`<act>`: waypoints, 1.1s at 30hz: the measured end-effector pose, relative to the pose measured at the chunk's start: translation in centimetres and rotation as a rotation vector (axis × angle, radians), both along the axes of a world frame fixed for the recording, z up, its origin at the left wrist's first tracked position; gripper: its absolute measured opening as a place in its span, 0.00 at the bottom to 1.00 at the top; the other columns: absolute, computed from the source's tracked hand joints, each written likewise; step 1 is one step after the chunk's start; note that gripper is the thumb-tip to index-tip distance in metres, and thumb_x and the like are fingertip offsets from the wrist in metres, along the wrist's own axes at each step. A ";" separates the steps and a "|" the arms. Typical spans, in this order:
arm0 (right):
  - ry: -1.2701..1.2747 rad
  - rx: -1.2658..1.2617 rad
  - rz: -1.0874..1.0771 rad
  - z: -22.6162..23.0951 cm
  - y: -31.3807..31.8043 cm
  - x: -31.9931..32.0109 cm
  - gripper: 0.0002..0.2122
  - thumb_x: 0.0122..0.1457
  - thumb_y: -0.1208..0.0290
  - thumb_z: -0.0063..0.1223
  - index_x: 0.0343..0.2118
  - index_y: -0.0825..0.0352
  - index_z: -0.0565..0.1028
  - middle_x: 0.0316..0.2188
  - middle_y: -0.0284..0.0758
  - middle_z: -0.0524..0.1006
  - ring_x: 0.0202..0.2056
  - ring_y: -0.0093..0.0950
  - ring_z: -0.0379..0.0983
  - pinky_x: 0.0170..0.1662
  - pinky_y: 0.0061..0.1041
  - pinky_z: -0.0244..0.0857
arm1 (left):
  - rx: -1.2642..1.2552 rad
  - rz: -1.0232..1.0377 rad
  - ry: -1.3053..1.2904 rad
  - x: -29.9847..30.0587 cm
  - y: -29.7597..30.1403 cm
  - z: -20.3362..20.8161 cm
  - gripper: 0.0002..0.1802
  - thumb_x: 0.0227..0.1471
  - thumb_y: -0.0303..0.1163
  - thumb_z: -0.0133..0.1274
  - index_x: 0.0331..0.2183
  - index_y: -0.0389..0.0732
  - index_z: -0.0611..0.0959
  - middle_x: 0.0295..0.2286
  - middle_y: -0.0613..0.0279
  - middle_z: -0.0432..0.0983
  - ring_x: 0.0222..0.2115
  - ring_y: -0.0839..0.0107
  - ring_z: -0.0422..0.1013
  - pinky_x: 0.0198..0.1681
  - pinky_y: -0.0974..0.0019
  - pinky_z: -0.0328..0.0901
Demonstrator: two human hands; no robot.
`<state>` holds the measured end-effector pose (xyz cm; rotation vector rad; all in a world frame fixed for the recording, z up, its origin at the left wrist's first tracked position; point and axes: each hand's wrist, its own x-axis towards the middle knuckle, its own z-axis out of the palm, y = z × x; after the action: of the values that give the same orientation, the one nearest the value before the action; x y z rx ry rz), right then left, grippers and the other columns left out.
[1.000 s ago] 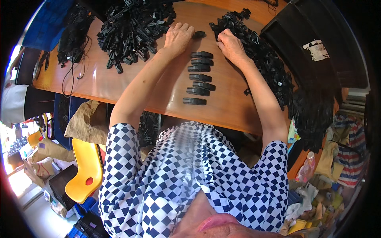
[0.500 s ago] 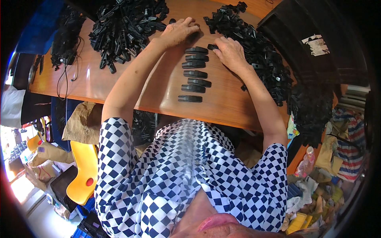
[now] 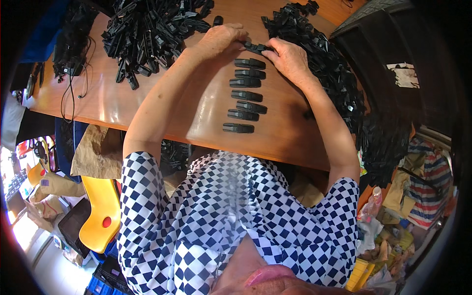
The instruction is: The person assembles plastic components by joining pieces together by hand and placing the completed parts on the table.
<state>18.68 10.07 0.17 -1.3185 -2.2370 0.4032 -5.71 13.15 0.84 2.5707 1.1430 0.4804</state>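
Observation:
My left hand [image 3: 226, 37] and my right hand [image 3: 291, 58] meet over the table, just beyond the far end of a column of parts. A small long black plastic part [image 3: 256, 47] spans the gap between them, pinched at its right end by my right thumb and finger. The fingers of my left hand are closed at its left end. Nearer me, several black plastic parts [image 3: 247, 95] lie crosswise, one below another. A single black piece [image 3: 218, 20] lies just beyond my left hand.
A heap of black parts [image 3: 147, 37] covers the table's far left; another heap [image 3: 324, 69] runs along the right beside my right arm. A dark bin [image 3: 378, 54] stands behind it. Thin black cables [image 3: 73, 73] hang at the left edge. A yellow chair [image 3: 101, 214] is at lower left.
My right hand has brought a black part across to my left hand, and both now close on it. The view has shifted slightly. The column of parts looks the same.

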 end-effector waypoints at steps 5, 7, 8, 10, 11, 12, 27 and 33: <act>-0.130 -0.069 0.071 0.9 0.2 0.6 0.09 0.58 0.64 0.59 0.34 0.64 0.75 0.28 0.41 0.80 0.34 0.44 0.78 0.36 0.43 0.71 | -0.070 -0.003 -0.042 0.0 -0.3 0.3 0.12 0.49 0.30 0.60 0.39 0.41 0.83 0.35 0.59 0.77 0.40 0.56 0.74 0.42 0.55 0.68; -0.138 -0.091 0.070 1.2 0.1 0.4 0.09 0.58 0.64 0.59 0.34 0.65 0.75 0.28 0.42 0.80 0.34 0.45 0.78 0.36 0.44 0.70 | -0.061 -0.023 -0.070 0.1 -0.2 0.4 0.12 0.48 0.29 0.60 0.38 0.41 0.83 0.35 0.59 0.77 0.39 0.55 0.75 0.42 0.55 0.68; -0.143 -0.109 0.068 1.3 0.0 0.3 0.09 0.58 0.64 0.59 0.33 0.65 0.75 0.28 0.43 0.79 0.34 0.46 0.78 0.36 0.45 0.70 | -0.062 -0.024 -0.072 0.1 -0.2 0.4 0.12 0.48 0.29 0.60 0.38 0.41 0.83 0.35 0.59 0.77 0.39 0.55 0.75 0.42 0.55 0.68; -0.109 -0.077 0.044 0.5 -0.2 -0.2 0.09 0.58 0.64 0.59 0.32 0.65 0.74 0.28 0.43 0.79 0.33 0.47 0.77 0.36 0.45 0.70 | -0.035 -0.032 -0.087 0.2 -0.4 0.2 0.12 0.47 0.28 0.60 0.38 0.41 0.83 0.34 0.58 0.78 0.38 0.54 0.75 0.41 0.55 0.69; -0.074 -0.043 0.021 -0.1 -0.5 -0.7 0.10 0.57 0.65 0.60 0.31 0.66 0.73 0.27 0.44 0.79 0.33 0.48 0.77 0.35 0.45 0.70 | -0.033 -0.032 -0.085 0.2 -0.5 0.3 0.12 0.47 0.28 0.60 0.38 0.41 0.83 0.34 0.58 0.78 0.38 0.54 0.75 0.41 0.55 0.69; -0.078 -0.036 0.010 -0.8 -0.2 -1.7 0.11 0.57 0.64 0.60 0.31 0.66 0.73 0.27 0.45 0.78 0.33 0.49 0.76 0.36 0.45 0.70 | -0.036 -0.032 -0.068 0.1 -0.3 0.3 0.12 0.47 0.28 0.60 0.37 0.42 0.84 0.34 0.58 0.78 0.38 0.54 0.75 0.40 0.54 0.69; -0.408 0.083 -0.067 -0.5 5.8 -1.3 0.14 0.59 0.69 0.56 0.47 0.66 0.72 0.37 0.47 0.79 0.38 0.45 0.80 0.38 0.42 0.75 | 0.178 0.572 -0.177 -2.0 -2.9 -0.7 0.14 0.53 0.39 0.58 0.39 0.42 0.80 0.38 0.51 0.77 0.38 0.49 0.76 0.41 0.51 0.70; -0.565 0.125 -0.133 -0.9 5.7 -1.7 0.17 0.57 0.79 0.53 0.51 0.62 0.72 0.43 0.47 0.74 0.38 0.44 0.80 0.38 0.41 0.76 | 0.153 0.604 0.027 -1.1 -1.0 -1.2 0.13 0.55 0.40 0.57 0.37 0.42 0.79 0.37 0.54 0.77 0.39 0.49 0.75 0.40 0.51 0.70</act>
<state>17.00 15.77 -0.78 -1.6517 -2.5394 -0.1847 -6.80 12.14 -0.38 2.3148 1.9660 0.6827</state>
